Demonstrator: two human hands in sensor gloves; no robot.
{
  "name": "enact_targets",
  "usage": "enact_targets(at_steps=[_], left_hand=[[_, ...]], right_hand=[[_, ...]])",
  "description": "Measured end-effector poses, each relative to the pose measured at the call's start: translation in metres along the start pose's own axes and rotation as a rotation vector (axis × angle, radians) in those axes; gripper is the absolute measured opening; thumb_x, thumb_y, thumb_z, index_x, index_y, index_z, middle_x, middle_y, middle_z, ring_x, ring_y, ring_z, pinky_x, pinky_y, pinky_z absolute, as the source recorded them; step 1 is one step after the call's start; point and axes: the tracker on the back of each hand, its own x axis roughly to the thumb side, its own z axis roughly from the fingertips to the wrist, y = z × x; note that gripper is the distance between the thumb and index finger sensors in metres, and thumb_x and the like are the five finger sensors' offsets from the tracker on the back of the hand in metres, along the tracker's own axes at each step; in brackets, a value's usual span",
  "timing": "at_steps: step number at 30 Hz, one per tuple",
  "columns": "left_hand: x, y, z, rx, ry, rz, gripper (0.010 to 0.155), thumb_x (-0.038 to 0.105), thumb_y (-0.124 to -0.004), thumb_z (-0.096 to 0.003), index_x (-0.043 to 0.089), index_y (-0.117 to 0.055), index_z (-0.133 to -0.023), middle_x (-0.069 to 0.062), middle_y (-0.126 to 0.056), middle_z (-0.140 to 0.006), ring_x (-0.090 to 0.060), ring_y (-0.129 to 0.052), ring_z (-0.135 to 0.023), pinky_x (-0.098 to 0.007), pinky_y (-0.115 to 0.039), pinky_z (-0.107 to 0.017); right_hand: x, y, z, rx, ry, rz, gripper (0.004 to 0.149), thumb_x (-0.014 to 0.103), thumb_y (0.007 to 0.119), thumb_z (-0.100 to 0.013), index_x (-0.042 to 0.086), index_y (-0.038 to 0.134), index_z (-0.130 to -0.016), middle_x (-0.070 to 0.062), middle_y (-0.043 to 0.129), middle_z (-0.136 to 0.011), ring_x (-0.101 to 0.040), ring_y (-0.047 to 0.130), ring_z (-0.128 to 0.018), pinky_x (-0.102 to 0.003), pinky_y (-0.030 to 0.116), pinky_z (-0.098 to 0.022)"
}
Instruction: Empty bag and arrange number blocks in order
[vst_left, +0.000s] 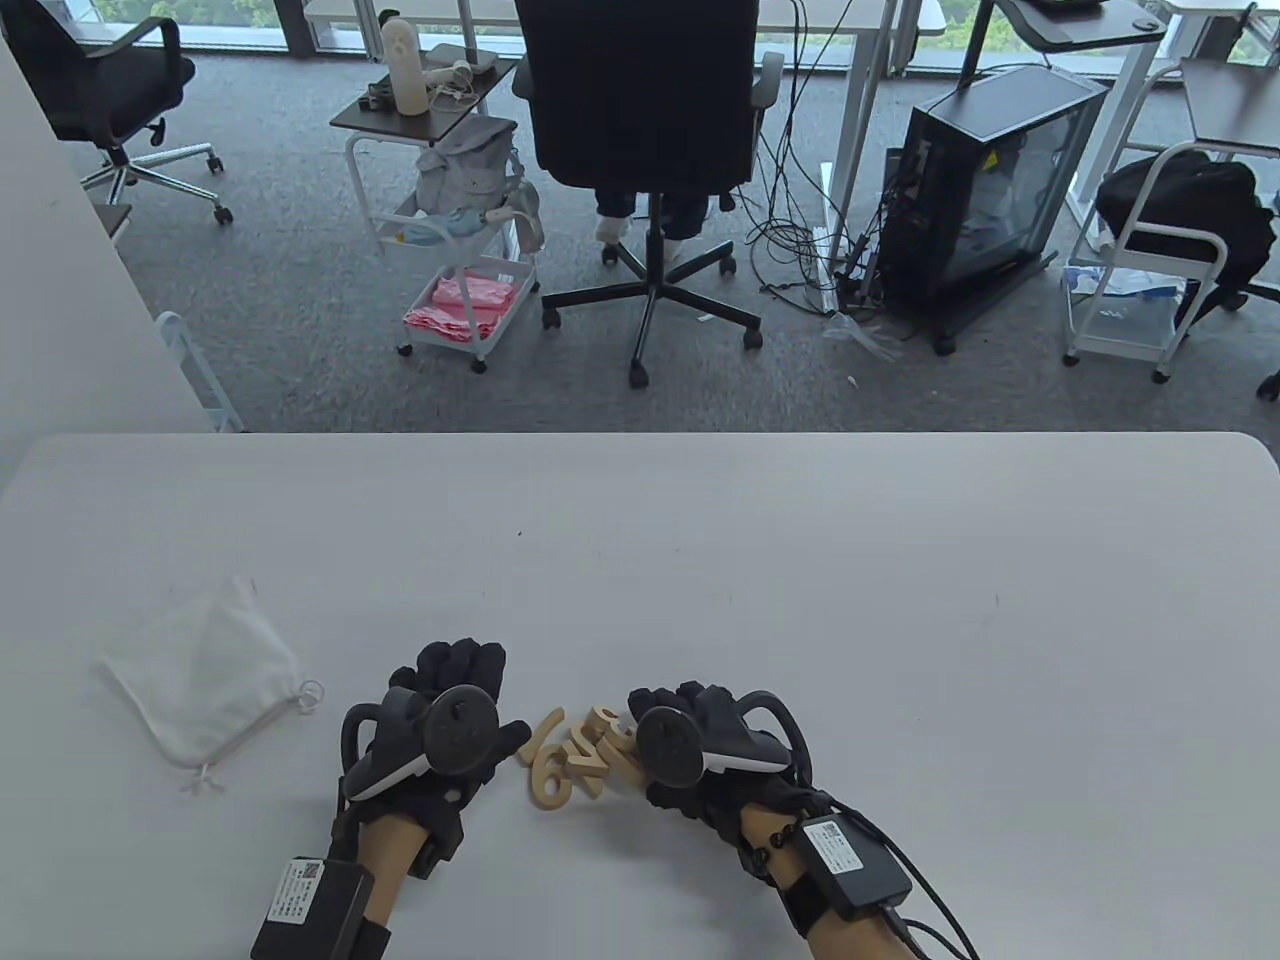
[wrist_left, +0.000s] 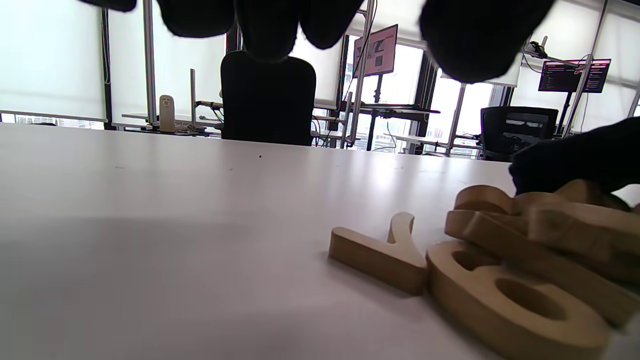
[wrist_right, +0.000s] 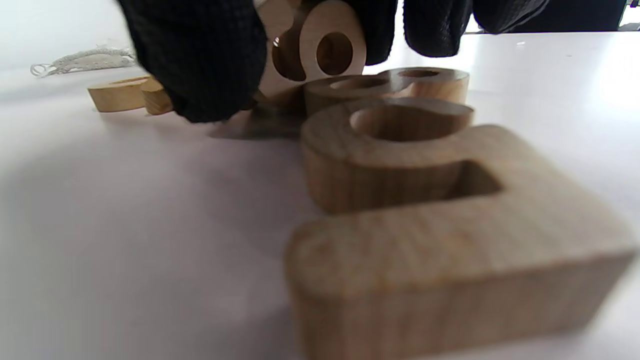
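Observation:
A pile of wooden number blocks (vst_left: 573, 762) lies near the table's front edge, between my hands. My left hand (vst_left: 488, 698) rests palm down just left of the pile, fingers loose and holding nothing; its fingertips (wrist_left: 270, 25) hang above bare table. My right hand (vst_left: 652, 716) is on the right side of the pile. In the right wrist view its thumb (wrist_right: 200, 60) and fingers grip a block with round holes (wrist_right: 327, 50), tilted up on edge. More blocks (wrist_right: 440, 235) lie flat close to that camera. The white drawstring bag (vst_left: 205, 675) lies flat and limp at the left.
The white table (vst_left: 800, 560) stretches wide beyond the hands. The bag's drawstring (wrist_right: 80, 59) shows behind the pile. Office chairs, carts and a computer tower stand on the floor past the far edge.

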Motion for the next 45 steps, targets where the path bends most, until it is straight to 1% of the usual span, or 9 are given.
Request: enact_targets(at_steps=[9,14,19,21,23,28,31,36,45], left_hand=[[-0.001,0.000,0.000,0.005,-0.006,0.006,0.082,0.052,-0.073,-0.0522,0.004,-0.047,-0.114,-0.031,-0.048,-0.114,-0.063,-0.051,-0.103,-0.080,-0.047,-0.067],[-0.003,0.000,0.001,0.001,-0.001,0.012,0.082,0.052,-0.073,-0.0524,0.004,-0.047,-0.114,-0.031,-0.048,-0.114,-0.063,-0.052,-0.103,-0.080,-0.046,-0.066],[-0.007,0.000,0.002,-0.001,0.005,0.019,0.082,0.051,-0.073,-0.0524,0.004,-0.047,-0.114,-0.032,-0.048,-0.114,-0.064,-0.052,-0.103,-0.080,-0.046,-0.066],[-0.006,0.000,0.002,-0.003,0.003,0.016,0.082,0.051,-0.073,-0.0524,0.003,-0.048,-0.114,-0.031,-0.048,-0.114,-0.064,-0.052,-0.103,-0.080,-0.046,-0.066],[-0.006,0.000,0.002,-0.007,-0.001,0.011,0.082,0.051,-0.073,-0.0524,0.004,-0.048,-0.114,-0.031,-0.048,-0.114,-0.064,-0.051,-0.103,-0.080,-0.046,-0.066],[-0.005,0.000,0.001,-0.017,-0.008,0.004,0.081,0.051,-0.073,-0.0524,0.004,-0.049,-0.114,-0.031,-0.049,-0.114,-0.063,-0.052,-0.103,-0.080,-0.046,-0.066],[-0.005,0.000,0.001,-0.026,-0.009,0.002,0.081,0.051,-0.074,-0.0524,0.004,-0.049,-0.113,-0.031,-0.049,-0.114,-0.063,-0.052,-0.103,-0.080,-0.046,-0.066],[-0.005,0.000,0.002,-0.023,-0.009,0.004,0.081,0.051,-0.074,-0.0523,0.004,-0.049,-0.113,-0.031,-0.049,-0.114,-0.063,-0.052,-0.103,-0.080,-0.046,-0.066],[-0.005,0.000,0.002,-0.023,-0.009,0.003,0.081,0.051,-0.073,-0.0524,0.004,-0.049,-0.114,-0.031,-0.049,-0.114,-0.063,-0.052,-0.103,-0.080,-0.046,-0.066]], right_hand=[[0.000,-0.003,0.003,-0.074,-0.007,0.011,0.088,0.042,0.088,-0.044,0.003,0.044,-0.110,-0.021,0.062,-0.110,-0.046,0.069,-0.099,-0.065,0.056,-0.074],[-0.011,-0.025,0.015,-0.120,-0.006,-0.116,0.088,0.041,0.090,-0.043,0.002,0.046,-0.110,-0.022,0.062,-0.110,-0.047,0.069,-0.099,-0.065,0.057,-0.074],[-0.038,-0.045,0.031,-0.141,0.024,-0.216,0.088,0.035,0.093,-0.043,0.001,0.048,-0.109,-0.024,0.060,-0.110,-0.050,0.073,-0.097,-0.064,0.064,-0.072],[-0.050,-0.047,0.036,-0.132,0.051,-0.268,0.087,0.032,0.094,-0.043,0.000,0.048,-0.109,-0.027,0.058,-0.110,-0.050,0.080,-0.092,-0.061,0.071,-0.070],[-0.060,-0.046,0.039,-0.109,0.088,-0.235,0.086,0.029,0.095,-0.042,0.000,0.048,-0.109,-0.028,0.057,-0.109,-0.047,0.084,-0.089,-0.058,0.075,-0.069],[-0.067,-0.030,0.036,0.088,0.215,0.044,0.083,0.028,0.097,-0.042,0.002,0.054,-0.107,-0.028,0.058,-0.109,-0.047,0.084,-0.088,-0.057,0.075,-0.068],[-0.065,-0.019,0.028,0.160,0.247,0.124,0.078,0.025,0.097,-0.041,0.004,0.059,-0.106,-0.030,0.056,-0.109,-0.046,0.084,-0.087,-0.056,0.075,-0.068],[-0.061,-0.014,0.021,0.179,0.229,0.124,0.078,0.025,0.096,-0.042,0.007,0.057,-0.107,-0.029,0.056,-0.110,-0.047,0.084,-0.084,-0.054,0.078,-0.066],[-0.060,-0.010,0.018,0.184,0.218,0.078,0.082,0.030,0.094,-0.043,0.011,0.050,-0.110,-0.022,0.058,-0.112,-0.048,0.081,-0.084,-0.057,0.075,-0.066]])
